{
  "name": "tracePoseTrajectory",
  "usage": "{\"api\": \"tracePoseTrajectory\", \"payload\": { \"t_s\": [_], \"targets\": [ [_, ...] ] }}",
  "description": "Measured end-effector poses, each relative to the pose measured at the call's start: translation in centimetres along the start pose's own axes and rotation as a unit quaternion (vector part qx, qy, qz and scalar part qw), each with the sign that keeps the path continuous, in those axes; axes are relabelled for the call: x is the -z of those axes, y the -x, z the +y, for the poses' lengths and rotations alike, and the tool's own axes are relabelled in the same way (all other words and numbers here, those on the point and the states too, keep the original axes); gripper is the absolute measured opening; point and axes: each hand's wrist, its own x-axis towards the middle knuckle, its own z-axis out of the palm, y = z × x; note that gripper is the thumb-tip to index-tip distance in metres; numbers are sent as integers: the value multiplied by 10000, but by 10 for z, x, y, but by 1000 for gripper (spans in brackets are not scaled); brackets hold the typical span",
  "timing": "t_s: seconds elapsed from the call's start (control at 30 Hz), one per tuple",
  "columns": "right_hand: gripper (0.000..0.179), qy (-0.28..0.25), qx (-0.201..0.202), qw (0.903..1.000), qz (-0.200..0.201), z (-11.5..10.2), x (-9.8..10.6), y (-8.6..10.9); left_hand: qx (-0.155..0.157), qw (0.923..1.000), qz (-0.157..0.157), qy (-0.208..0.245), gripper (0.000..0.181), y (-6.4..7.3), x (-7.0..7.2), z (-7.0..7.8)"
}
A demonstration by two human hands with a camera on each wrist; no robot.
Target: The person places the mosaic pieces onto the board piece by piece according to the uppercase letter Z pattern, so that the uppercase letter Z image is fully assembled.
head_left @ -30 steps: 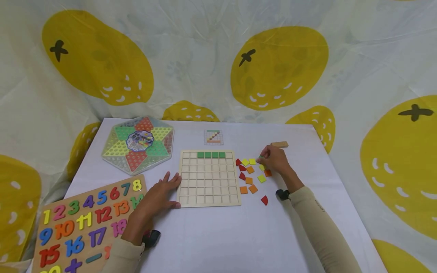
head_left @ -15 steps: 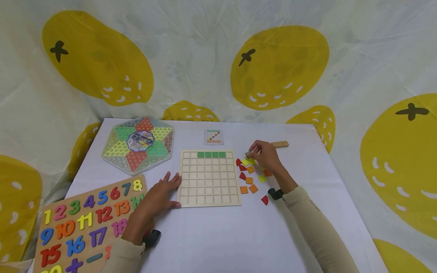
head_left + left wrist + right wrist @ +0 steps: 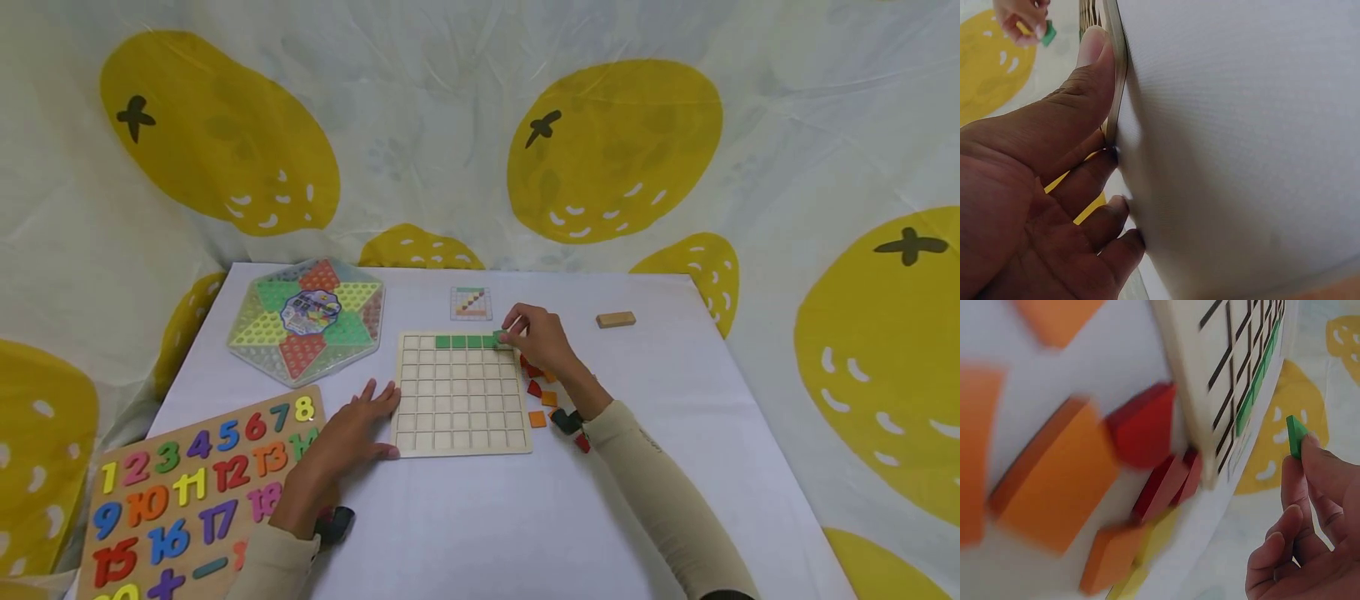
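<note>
A wooden grid board [image 3: 462, 402] lies mid-table, with a row of green square tiles [image 3: 459, 342] in its top row. My right hand [image 3: 551, 343] pinches a green tile [image 3: 1296, 436] between thumb and fingertips, over the board's top right corner. In the right wrist view the tile is tilted, with its edge toward the camera. My left hand [image 3: 347, 435] rests at the board's left edge, fingers spread and relaxed. The left wrist view shows its thumb [image 3: 1092, 59] against the board's edge.
Red, orange [image 3: 537, 419] and yellow [image 3: 1157, 540] pieces lie right of the board, partly hidden by my right arm. A pattern card [image 3: 471, 304] lies behind the board, a wooden block [image 3: 616, 319] at back right. A star game board [image 3: 307, 321] and a number board [image 3: 176, 500] lie left.
My right hand has carried the green tile leftward from the loose pieces to the board's top right corner. My left hand has stayed at the board's left edge.
</note>
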Motion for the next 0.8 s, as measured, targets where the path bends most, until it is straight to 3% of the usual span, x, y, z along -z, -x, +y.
{"api": "tracePoseTrajectory", "payload": {
  "t_s": [0.43,0.8],
  "targets": [
    [10,-257,319,9986,-340,-35,-42,-20,105,9999,-28,-55,101,-2,-1,-2],
    [12,42,117,9983,-571,-60,-74,-36,123,9999,-32,-47,101,-2,-2,-3]
  ]
}}
